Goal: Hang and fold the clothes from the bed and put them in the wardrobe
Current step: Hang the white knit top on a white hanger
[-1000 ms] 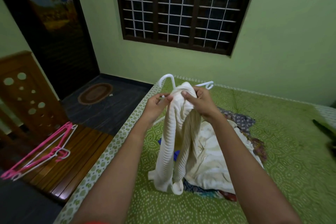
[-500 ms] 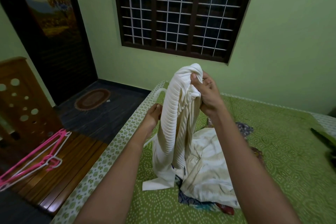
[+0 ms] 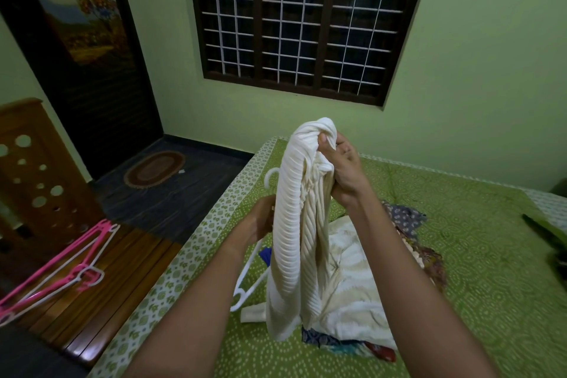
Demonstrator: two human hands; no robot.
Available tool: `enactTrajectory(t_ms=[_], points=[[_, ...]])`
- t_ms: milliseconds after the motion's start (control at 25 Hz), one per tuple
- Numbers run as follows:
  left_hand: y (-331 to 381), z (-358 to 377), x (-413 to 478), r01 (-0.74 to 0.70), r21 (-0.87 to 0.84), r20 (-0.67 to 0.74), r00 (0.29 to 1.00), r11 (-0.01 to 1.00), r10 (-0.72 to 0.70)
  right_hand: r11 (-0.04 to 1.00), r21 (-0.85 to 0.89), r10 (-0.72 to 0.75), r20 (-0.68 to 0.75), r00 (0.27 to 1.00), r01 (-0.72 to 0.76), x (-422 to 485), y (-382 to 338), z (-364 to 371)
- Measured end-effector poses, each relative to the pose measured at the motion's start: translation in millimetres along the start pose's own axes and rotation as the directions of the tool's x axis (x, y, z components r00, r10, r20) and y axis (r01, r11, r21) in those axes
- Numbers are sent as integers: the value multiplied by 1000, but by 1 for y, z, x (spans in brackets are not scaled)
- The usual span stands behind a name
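Observation:
A cream ribbed garment [image 3: 294,224] hangs bunched above the green bedspread [image 3: 478,285]. My right hand [image 3: 343,169] grips its gathered top, raised in front of me. My left hand [image 3: 260,218] is lower, to the garment's left, and holds a white plastic hanger [image 3: 250,276] whose hook pokes up behind the cloth and whose lower arm slants down beside it. The left fingers are partly hidden by the garment. Under it lies a heap of more clothes [image 3: 362,294]: a pale cream piece and patterned dark fabrics.
Pink and white hangers [image 3: 58,270] lie on a wooden bench at the left, beside a wooden headboard panel [image 3: 33,169]. A dark door and an oval mat [image 3: 153,169] are beyond the bed's corner. A barred window fills the far wall. A dark object [image 3: 549,233] lies at the right edge.
My right hand has lifted the garment's top higher. My left hand has dropped lower with the hanger, which now sits mostly behind and below the cloth.

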State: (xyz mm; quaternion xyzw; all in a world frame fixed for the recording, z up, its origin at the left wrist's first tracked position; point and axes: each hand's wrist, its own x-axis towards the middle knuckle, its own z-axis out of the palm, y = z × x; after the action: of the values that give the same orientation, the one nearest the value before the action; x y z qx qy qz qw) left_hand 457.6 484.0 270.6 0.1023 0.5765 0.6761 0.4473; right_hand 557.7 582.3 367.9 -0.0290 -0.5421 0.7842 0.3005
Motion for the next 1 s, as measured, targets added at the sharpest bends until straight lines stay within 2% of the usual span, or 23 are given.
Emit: enactTrajectory(t_ms=[80,160,280,360,400,440,480,520,560,600,640,680,720,760,800,880,920,960,1000], points=[[1,-1,-4,37,-49,40,999,998,-35,999,-37,0,-23,1000,-1,0,0,-1],[4,-6,-2,-7,10,21,1000,1000,7,995,-96,25,-104,994,-35,0,-1,-5],[15,-21,8,-170,102,-89,980,980,180,984,-158,36,-252,967,-77,-3,-2,-30],[27,-28,6,-254,196,-131,950,947,282,935,-311,74,-304,950,-172,-10,-7,-56],[30,-32,8,-294,226,-130,936,929,328,849,-451,131,-322,938,-274,-14,-9,-68],[33,-33,8,-321,260,-116,926,911,359,670,-636,209,-334,919,-383,-17,-10,-79],[34,-33,9,-341,293,-106,917,894,384,391,-802,305,-349,886,-451,-19,-7,-90],[35,-29,8,-354,324,-87,912,877,400,101,-892,421,-364,831,-441,-20,-2,-94],[34,-25,10,-361,339,-68,912,869,405,-101,-926,531,-360,767,-365,-22,6,-93],[35,-20,10,-365,338,-37,916,867,400,-176,-939,609,-340,717,-296,-23,17,-90],[35,-14,10,-372,335,-7,918,866,397,-157,-943,635,-324,702,-293,-24,29,-86],[37,-6,7,-382,323,33,919,866,393,-42,-922,621,-326,713,-384,-25,40,-81],[38,-1,6,-396,304,69,916,866,395,130,-859,579,-340,741,-495,-26,50,-77],[38,4,5,-404,290,99,914,868,393,295,-783,502,-360,786,-547,-25,58,-73],[39,6,5,-411,286,121,912,866,392,402,-745,378,-394,837,-533,-22,63,-71],[37,7,4,-413,290,154,911,863,384,507,-767,103,-400,911,-394,-15,60,-70],[36,7,4,-407,299,158,913,863,376,559,-767,18,-368,930,-315,-13,54,-68],[36,7,3,-403,306,165,915,863,369,599,-761,-9,-318,948,-250,-11,48,-65],[36,6,3,-401,314,181,915,861,361,610,-764,27,-242,970,-208,-10,43,-63]])
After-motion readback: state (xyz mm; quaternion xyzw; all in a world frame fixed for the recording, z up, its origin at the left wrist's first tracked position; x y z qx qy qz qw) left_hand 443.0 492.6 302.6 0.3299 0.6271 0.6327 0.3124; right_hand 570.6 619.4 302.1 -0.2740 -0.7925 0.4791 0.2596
